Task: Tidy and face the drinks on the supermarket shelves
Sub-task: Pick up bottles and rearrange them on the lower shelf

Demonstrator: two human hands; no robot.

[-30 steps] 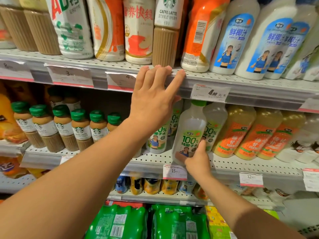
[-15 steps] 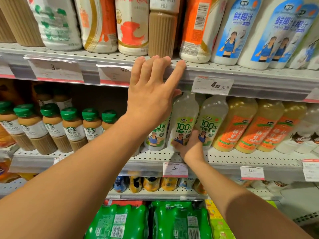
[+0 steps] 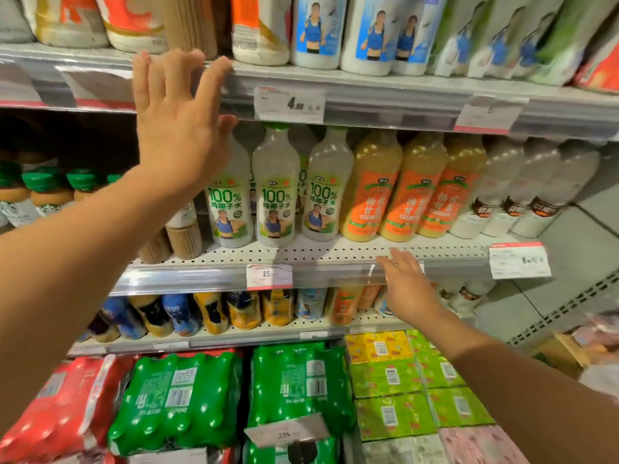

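Three pale plastic coconut-water bottles with green caps (image 3: 276, 195) stand label-forward on the white perforated middle shelf (image 3: 335, 254), apparently faced, while the left hand (image 3: 177, 128), fingers spread and empty, braces the upper shelf edge (image 3: 385, 98) and the right hand (image 3: 407, 286), fingers straight and empty, hovers at the rail.

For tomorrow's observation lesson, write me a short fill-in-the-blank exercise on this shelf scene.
1. The left hand rests on the edge of the ____ shelf.
2. The right hand holds ____.
3. The coconut water bottles in the front row number ____.
4. The juice bottles right of them have ____ labels.

Answers: top; nothing; three; orange
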